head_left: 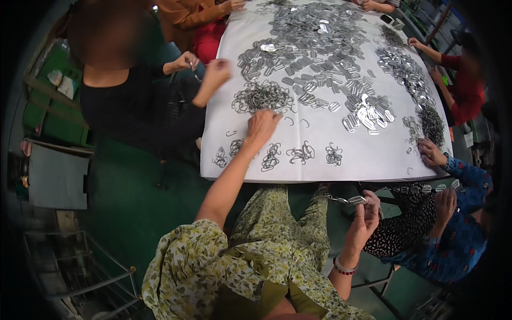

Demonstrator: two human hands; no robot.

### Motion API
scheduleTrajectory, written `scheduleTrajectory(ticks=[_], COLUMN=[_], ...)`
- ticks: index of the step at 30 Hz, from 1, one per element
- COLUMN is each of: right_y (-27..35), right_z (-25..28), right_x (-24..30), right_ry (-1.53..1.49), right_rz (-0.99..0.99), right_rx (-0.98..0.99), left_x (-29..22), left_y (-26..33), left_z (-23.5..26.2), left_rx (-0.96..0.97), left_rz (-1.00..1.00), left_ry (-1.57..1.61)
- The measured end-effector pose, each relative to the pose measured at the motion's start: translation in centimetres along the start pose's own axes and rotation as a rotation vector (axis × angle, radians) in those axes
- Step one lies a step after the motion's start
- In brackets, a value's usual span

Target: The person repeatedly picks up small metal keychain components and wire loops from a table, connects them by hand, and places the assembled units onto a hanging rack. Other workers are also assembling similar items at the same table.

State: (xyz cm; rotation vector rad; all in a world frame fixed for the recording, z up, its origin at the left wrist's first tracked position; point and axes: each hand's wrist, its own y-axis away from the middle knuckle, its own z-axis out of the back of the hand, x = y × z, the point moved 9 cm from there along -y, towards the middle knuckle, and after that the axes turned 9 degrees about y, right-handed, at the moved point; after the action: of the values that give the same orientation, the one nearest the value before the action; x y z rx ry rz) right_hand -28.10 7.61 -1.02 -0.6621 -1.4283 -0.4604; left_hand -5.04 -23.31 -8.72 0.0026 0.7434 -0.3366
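Observation:
My left hand (261, 125) reaches out over the white table sheet (352, 160), fingers bent down onto the near edge of a tangle of thin wire hooks (262, 97). Whether it has hooks pinched I cannot tell. Small bunches of wire hooks (301, 153) lie in a row on the sheet nearer me. My right hand (367, 210) is off the table's near edge, above my lap, closed on a short string of flat metal clips (346, 200). A big heap of shiny flat metal clips (314, 53) covers the far half of the sheet.
Other people sit around the table: one in black at the left with hands (216, 72) near the table edge, one in blue at the right with a hand (431, 152) on the sheet, one in red at the far right. A metal rack (80, 277) stands on the green floor at lower left.

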Motion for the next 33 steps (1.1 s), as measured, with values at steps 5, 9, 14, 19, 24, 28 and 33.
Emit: scheduleTrajectory(ticks=[5,9,14,19,24,28,33], right_y=[-0.2,-0.3,-0.1,0.5,1.2,1.7,2.0], right_z=[-0.2,0.4,0.7,0.8,0.9,0.5,-0.4], right_x=[-1.1,-0.9,-0.8,-0.8,-0.5,-1.3,-1.4], right_ry=[-0.069,-0.074,-0.132,-0.109,-0.022,0.068,0.010], right_rz=[-0.109,-0.130,-0.069,-0.064,-0.058,-0.139,-0.152], right_rx=[0.001,-0.043,-0.016,-0.005,-0.028,0.018,0.013], left_x=[3.0,2.0,1.4,2.0,-1.5,-10.2,-20.5], left_y=[-1.9,-2.0,-1.6,-2.8,0.0,7.9,15.3], left_z=[-1.7,-2.6,-0.9,1.2,1.8,-3.1,-2.3], left_rx=[-0.027,0.062,-0.101,-0.008,0.110,0.463,0.572], left_rz=[-0.045,-0.009,-0.079,-0.144,0.100,0.039,-0.366], left_ry=[-0.202,-0.311,-0.310,-0.116,0.343,1.068,0.978])
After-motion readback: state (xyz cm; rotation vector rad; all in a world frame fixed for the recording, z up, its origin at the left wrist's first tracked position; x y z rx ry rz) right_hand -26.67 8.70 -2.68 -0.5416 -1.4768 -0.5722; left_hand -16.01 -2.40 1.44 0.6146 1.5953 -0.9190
